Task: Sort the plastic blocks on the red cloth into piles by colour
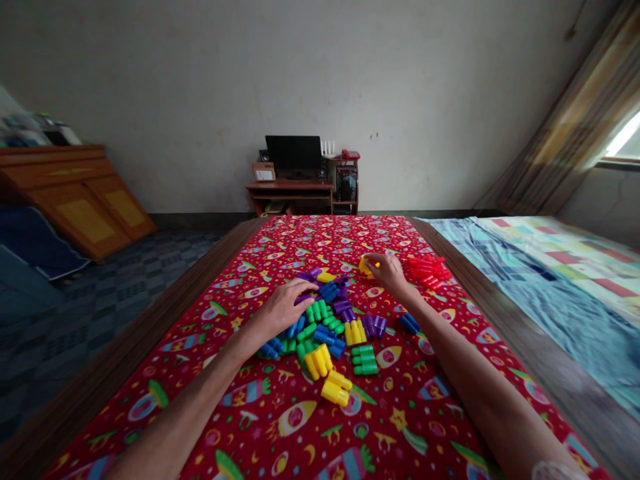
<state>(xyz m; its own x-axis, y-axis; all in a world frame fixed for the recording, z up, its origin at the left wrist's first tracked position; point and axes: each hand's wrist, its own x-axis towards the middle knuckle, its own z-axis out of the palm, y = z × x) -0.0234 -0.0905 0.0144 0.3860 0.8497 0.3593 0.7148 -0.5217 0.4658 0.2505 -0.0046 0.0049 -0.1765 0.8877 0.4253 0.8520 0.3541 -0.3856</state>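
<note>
A heap of plastic toy blocks, each like short tubes joined side by side, lies on the red patterned cloth (295, 240). My left hand (283, 308) rests over the heap's left part, fingers stretched apart across purple and blue blocks. Beneath and beside it are green blocks (317, 311). Farther right, my right hand (389, 272) pinches a yellow block (364, 267) just at or above the cloth; I cannot tell which. Nearer to me lie loose yellow blocks (319, 361) and a green block (365, 360). Red blocks (429, 271) are grouped to the right of my right hand.
A single blue block (410, 324) lies by my right forearm. Beyond the table's far edge stands a desk (290, 189) with a monitor (294, 155). A bed (500, 287) is on the right, and a wooden cabinet (85, 200) at the left.
</note>
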